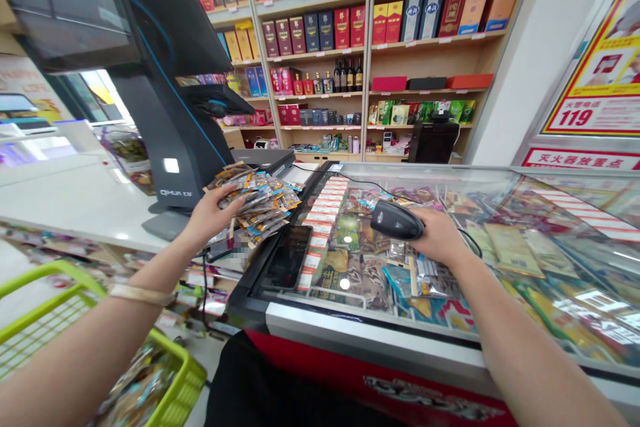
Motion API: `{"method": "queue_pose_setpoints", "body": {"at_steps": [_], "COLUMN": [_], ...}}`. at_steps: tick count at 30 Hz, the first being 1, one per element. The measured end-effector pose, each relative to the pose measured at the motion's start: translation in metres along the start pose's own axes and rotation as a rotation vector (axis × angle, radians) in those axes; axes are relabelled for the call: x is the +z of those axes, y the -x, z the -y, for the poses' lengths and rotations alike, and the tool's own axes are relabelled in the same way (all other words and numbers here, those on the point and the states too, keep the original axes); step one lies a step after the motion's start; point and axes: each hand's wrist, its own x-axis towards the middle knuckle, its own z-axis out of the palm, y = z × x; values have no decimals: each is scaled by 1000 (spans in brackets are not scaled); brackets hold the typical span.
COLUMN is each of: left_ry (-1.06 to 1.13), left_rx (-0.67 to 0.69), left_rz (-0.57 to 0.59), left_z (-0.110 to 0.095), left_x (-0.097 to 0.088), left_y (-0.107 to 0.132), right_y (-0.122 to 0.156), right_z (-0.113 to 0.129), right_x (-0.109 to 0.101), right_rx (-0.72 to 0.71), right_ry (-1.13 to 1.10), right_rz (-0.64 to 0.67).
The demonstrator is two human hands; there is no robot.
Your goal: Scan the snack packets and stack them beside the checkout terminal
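Observation:
My left hand (218,211) is at the left side of a heaped pile of small snack packets (265,203), its fingers bent over some of them. The packets have clear, brown, orange and blue parts, and they lie beside the stand of the checkout screen. My right hand (440,237) is wrapped round a black barcode scanner (397,220) above the glass top of the chest freezer (360,307). The scanner's head points left, towards the packets, and its cord trails behind my hand. A black phone (289,257) lies on the freezer's left edge, between my hands.
A checkout screen (175,7) rises at the left on a white counter (75,193). Below my left arm stands a green shopping basket (180,380) holding more packets. Price labels (325,207) line the freezer's left side. Shelves (320,53) of boxes and bottles fill the back wall.

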Motion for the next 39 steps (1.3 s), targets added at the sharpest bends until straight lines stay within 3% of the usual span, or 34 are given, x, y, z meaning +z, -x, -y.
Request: {"method": "queue_pose_setpoints", "body": {"at_steps": [3, 5, 7, 10, 14, 18, 22, 25, 28, 33, 39], "left_ry": [-9, 28, 104, 225, 266, 212, 114, 47, 10, -15, -95], "left_rx": [184, 308, 395, 479, 563, 660, 758, 795, 811, 773, 731], "left_rz": [-136, -149, -49, 216, 442, 551, 587, 595, 569, 492, 330], "left_z": [-23, -45, -71, -112, -162, -207, -238, -243, -233, -195, -141], "left_x": [8, 18, 36, 72, 121, 151, 165, 167, 163, 144, 102], "left_y": [17, 35, 56, 87, 116, 130, 137, 138, 137, 125, 89], "right_y": [0, 0, -1, -1, -1, -2, -2, -2, -3, -4, -3], "right_z": [-1, -2, -3, -6, -8, -9, -8, -7, -5, -3, 2], "right_x": [-2, -4, -5, -5, -4, -5, -7, -7, -8, -11, -9], "right_rx": [18, 31, 43, 69, 92, 120, 153, 164, 166, 149, 84], "right_ry": [-2, 0, 7, 22, 14, 10, 27, 36, 41, 19, -11], "right_rz": [-32, -63, -94, -132, -145, -129, -117, -102, -88, -37, 79]}}
